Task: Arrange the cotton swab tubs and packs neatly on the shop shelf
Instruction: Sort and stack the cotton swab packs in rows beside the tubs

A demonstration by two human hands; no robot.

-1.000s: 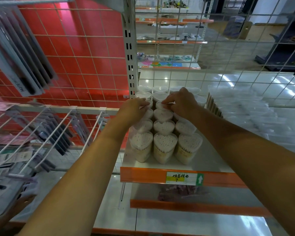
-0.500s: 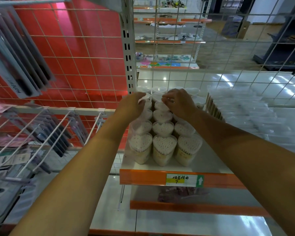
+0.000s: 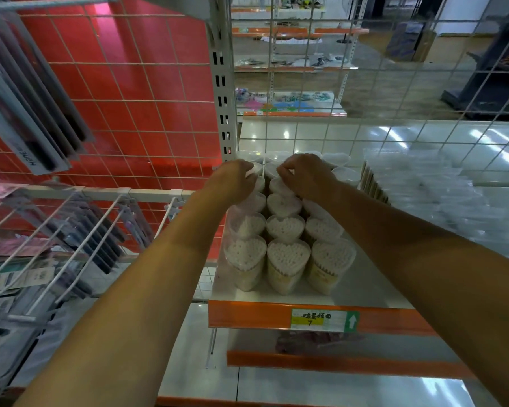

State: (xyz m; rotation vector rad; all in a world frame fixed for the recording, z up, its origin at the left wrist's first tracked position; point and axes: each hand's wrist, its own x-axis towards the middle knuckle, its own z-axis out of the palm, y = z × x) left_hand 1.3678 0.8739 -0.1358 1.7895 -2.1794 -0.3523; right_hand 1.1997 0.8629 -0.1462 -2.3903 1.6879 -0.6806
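Clear heart-shaped cotton swab tubs [image 3: 287, 257] stand in three rows running back along the white shelf [image 3: 370, 292]. Both arms reach over the front tubs to the rear of the rows. My left hand [image 3: 235, 180] curls its fingers round the lid of a tub in the left row [image 3: 254, 169]. My right hand [image 3: 304, 174] has its fingers curled down on a tub in the middle row [image 3: 278, 185]. Clear packs of swabs [image 3: 423, 195] lie piled to the right of the tubs.
A wire grid panel [image 3: 365, 92] backs the shelf, with a slotted upright post [image 3: 222, 83] at its left. Hooks with hanging packets [image 3: 56, 230] fill the left side before a red wall. A lower shelf [image 3: 335, 362] sits underneath, and an orange price strip [image 3: 247, 317] edges the front.
Both hands have moved a little farther back along the rows of tubs, from about the third tubs to those nearer the rear grid. The front tubs have not moved.
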